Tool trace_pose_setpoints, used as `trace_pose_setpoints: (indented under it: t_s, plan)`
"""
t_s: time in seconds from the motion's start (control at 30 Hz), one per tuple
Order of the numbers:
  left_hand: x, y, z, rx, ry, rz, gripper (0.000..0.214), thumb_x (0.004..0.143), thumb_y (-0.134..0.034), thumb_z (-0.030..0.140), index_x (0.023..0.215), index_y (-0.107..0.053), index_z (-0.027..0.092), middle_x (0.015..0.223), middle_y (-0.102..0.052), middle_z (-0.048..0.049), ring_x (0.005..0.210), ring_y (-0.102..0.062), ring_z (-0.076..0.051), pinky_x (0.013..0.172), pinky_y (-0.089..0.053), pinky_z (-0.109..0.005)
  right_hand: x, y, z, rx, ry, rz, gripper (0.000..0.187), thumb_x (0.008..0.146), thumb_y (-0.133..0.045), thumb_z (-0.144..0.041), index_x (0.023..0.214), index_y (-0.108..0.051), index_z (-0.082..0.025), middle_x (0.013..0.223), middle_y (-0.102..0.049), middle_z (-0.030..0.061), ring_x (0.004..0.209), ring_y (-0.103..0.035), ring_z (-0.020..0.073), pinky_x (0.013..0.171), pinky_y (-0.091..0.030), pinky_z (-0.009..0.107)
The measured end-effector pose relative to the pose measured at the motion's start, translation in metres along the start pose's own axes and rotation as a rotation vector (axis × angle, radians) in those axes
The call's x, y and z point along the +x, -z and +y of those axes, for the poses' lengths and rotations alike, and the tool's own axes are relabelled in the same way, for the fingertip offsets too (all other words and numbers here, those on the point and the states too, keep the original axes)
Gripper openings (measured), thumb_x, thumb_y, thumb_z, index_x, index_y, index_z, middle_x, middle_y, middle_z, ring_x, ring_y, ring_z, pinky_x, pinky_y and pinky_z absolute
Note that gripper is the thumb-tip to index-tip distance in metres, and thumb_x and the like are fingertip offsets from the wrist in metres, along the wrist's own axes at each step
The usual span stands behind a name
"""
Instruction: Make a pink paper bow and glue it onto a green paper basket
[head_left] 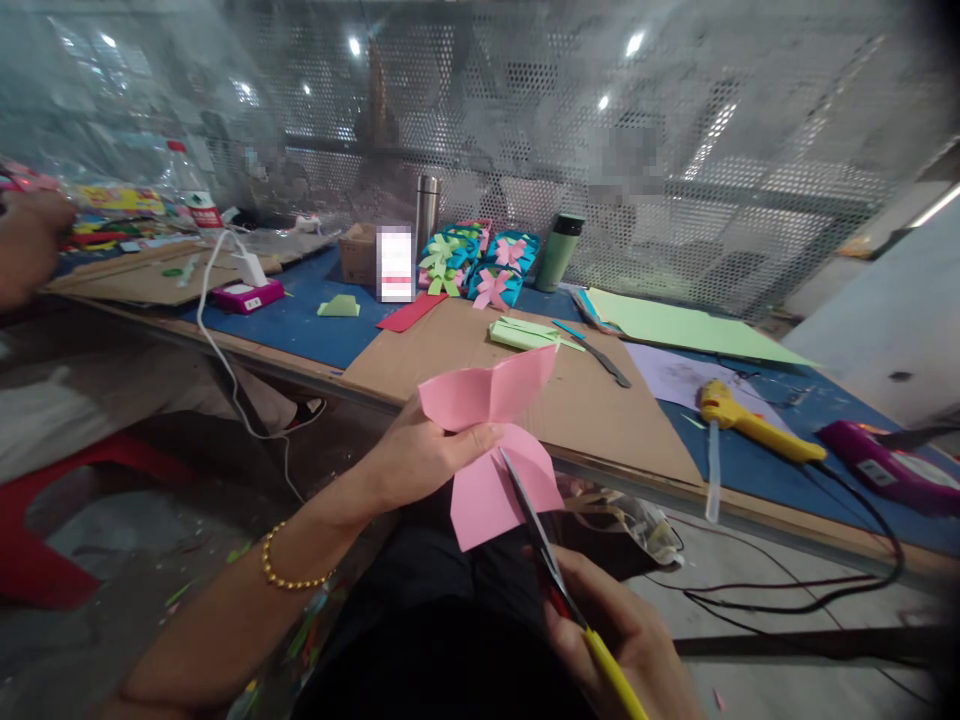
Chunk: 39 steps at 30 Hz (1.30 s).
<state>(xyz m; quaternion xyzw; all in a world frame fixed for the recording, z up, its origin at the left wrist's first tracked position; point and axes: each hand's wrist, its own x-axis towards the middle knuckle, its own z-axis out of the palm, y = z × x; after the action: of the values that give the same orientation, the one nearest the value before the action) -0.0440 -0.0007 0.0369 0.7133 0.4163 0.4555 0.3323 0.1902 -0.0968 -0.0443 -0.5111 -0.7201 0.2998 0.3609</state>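
Note:
My left hand (431, 455) pinches a pink sheet of craft foam or thick paper (506, 490), cut with curved edges and folded up along its upper part. The thumb lies across its middle. My right hand (607, 620) is closed round a pair of scissors (544, 545) with dark blades and a yellow handle. Their blade tips lie at the pink sheet, near my left thumb. Both hands are over my lap, just in front of the table edge. Part of the scissor handles is hidden by my right fingers.
Cardboard (480, 375) covers the near tabletop, with a folded green piece (521, 332) and a grey blade (607, 365) on it. A yellow glue gun (757, 420) lies right. Behind stand blue boxes with paper flowers (495, 285) and a green flask (560, 255). Another person's hand (34, 240) is left.

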Motion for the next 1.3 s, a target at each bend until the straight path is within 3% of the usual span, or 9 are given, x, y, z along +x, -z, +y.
trace_pose_setpoints:
  t_s: [0.2, 0.47, 0.67, 0.77, 1.03, 1.17, 1.3]
  plan:
    - [-0.002, 0.001, -0.003, -0.076, 0.098, -0.072, 0.023, 0.088, -0.064, 0.037, 0.099, -0.07, 0.018, 0.102, -0.076, -0.0064, 0.095, -0.069, -0.023, 0.079, -0.054, -0.032, -0.002, -0.006, 0.012, 0.112, 0.041, -0.026, 0.037, 0.088, -0.065, -0.047, 0.118, -0.071, -0.025, 0.062, -0.059, -0.0017, 0.055, -0.059, 0.0167, 0.051, -0.051, 0.025]
    - [-0.002, 0.0, -0.003, -0.115, 0.142, -0.078, 0.022, 0.087, -0.066, 0.037, 0.08, -0.07, 0.017, 0.094, -0.076, -0.006, 0.089, -0.068, -0.02, 0.071, -0.053, -0.028, -0.005, -0.009, 0.013, 0.165, -0.024, -0.035, 0.042, 0.086, -0.065, -0.053, 0.115, -0.074, -0.023, 0.056, -0.053, -0.0011, 0.052, -0.057, 0.0168, 0.042, -0.046, 0.022]
    - [-0.002, 0.001, 0.001, -0.162, 0.189, -0.104, 0.026, 0.088, -0.066, 0.039, 0.097, -0.073, 0.016, 0.107, -0.076, -0.0073, 0.099, -0.068, -0.023, 0.081, -0.053, -0.03, -0.01, -0.014, 0.022, 0.203, -0.02, -0.057, 0.04, 0.089, -0.064, -0.048, 0.117, -0.072, -0.022, 0.055, -0.05, -0.0043, 0.034, -0.037, 0.0074, 0.03, -0.03, 0.017]
    - [-0.002, 0.002, 0.002, -0.175, 0.21, -0.113, 0.031, 0.088, -0.067, 0.041, 0.107, -0.072, 0.016, 0.114, -0.074, -0.0082, 0.106, -0.067, -0.025, 0.089, -0.052, -0.033, -0.011, -0.014, 0.023, 0.219, -0.03, -0.062, 0.037, 0.09, -0.063, -0.045, 0.119, -0.07, -0.024, 0.057, -0.047, -0.0054, 0.034, -0.034, 0.0061, 0.028, -0.025, 0.016]
    - [-0.003, 0.001, -0.004, -0.153, 0.302, -0.105, 0.036, 0.085, -0.069, 0.045, 0.106, -0.073, 0.016, 0.115, -0.074, -0.0104, 0.11, -0.065, -0.029, 0.092, -0.05, -0.037, -0.012, -0.012, 0.025, 0.233, -0.02, -0.089, 0.033, 0.091, -0.064, -0.041, 0.121, -0.068, -0.026, 0.059, -0.043, -0.0064, 0.034, -0.037, 0.0062, 0.029, -0.027, 0.016]
    - [-0.005, -0.004, -0.006, -0.324, 0.417, -0.095, 0.033, 0.082, -0.073, 0.046, 0.094, -0.075, 0.015, 0.102, -0.076, -0.0085, 0.095, -0.067, -0.025, 0.081, -0.051, -0.033, -0.011, -0.016, 0.02, 0.233, -0.011, -0.053, 0.031, 0.09, -0.065, -0.042, 0.117, -0.068, -0.027, 0.058, -0.045, -0.0069, 0.037, -0.037, 0.0069, 0.033, -0.029, 0.017]
    - [-0.007, -0.008, -0.006, -0.43, 0.457, -0.057, 0.032, 0.077, -0.077, 0.045, 0.084, -0.075, 0.014, 0.089, -0.075, -0.0071, 0.081, -0.065, -0.021, 0.072, -0.049, -0.03, -0.011, -0.018, 0.017, 0.138, 0.017, 0.036, 0.03, 0.088, -0.066, -0.041, 0.115, -0.069, -0.028, 0.064, -0.055, -0.0037, 0.051, -0.047, 0.0114, 0.045, -0.039, 0.02]
